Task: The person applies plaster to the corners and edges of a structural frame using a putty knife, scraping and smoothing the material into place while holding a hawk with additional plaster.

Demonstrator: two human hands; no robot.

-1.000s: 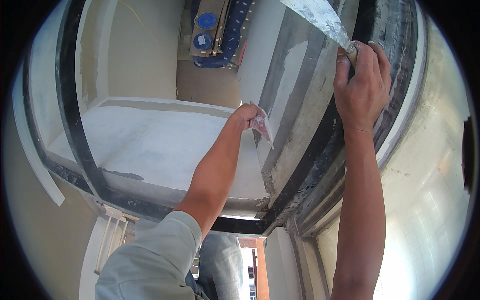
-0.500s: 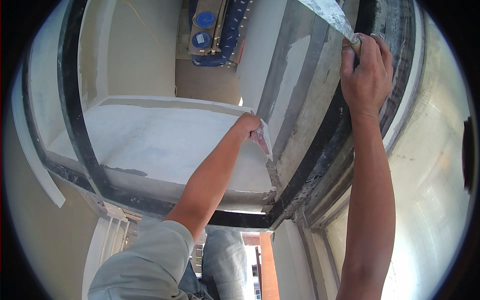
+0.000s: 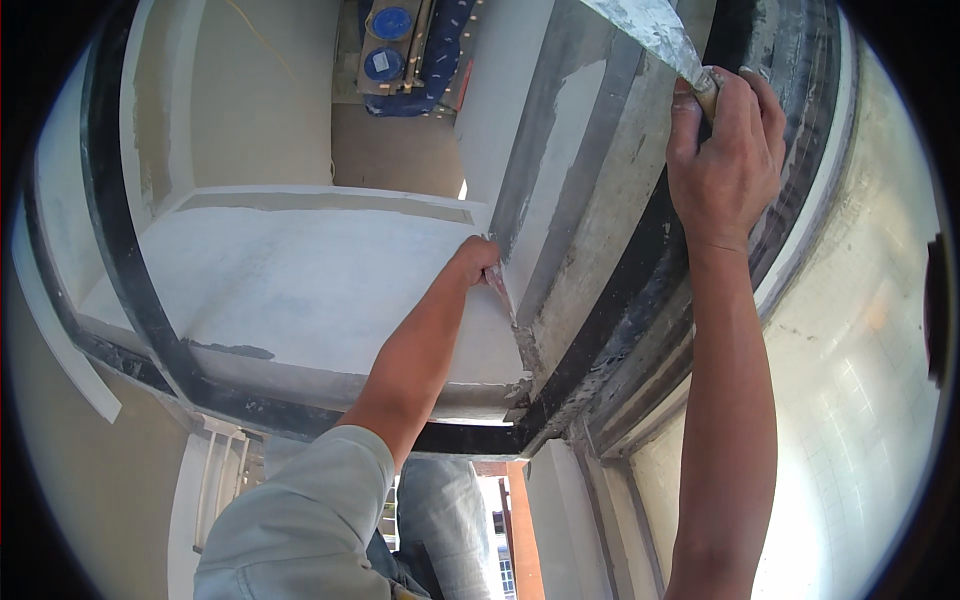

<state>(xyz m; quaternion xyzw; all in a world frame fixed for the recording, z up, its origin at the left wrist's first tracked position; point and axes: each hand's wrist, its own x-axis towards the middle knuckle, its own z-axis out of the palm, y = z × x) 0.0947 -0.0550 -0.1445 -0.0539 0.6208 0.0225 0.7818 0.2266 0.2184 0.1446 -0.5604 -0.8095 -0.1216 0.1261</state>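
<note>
My left hand [image 3: 477,259] is closed on a flat scraper [image 3: 501,292], smeared white with a reddish patch. Its blade lies nearly edge-on against the inner corner where the white plastered panel [image 3: 290,270] meets the grey, partly filled side surface [image 3: 560,160]. My fingers hide the scraper's grip. Higher up on the right, my right hand [image 3: 728,165] grips a putty knife [image 3: 705,90] by its short, wood-coloured handle. That knife's wide blade, coated in whitish filler, points up and left in front of the side surface.
A black metal frame [image 3: 270,415] runs round the panel's near edge and up both sides. Far off at floor level are buckets with blue lids [image 3: 390,23] beside a dark blue sheet [image 3: 440,80]. A pale, glossy surface [image 3: 850,400] fills the right side.
The left scraper has turned more edge-on and moved slightly left in the picture. The whole view has shifted a little; the right hand still holds its knife up.
</note>
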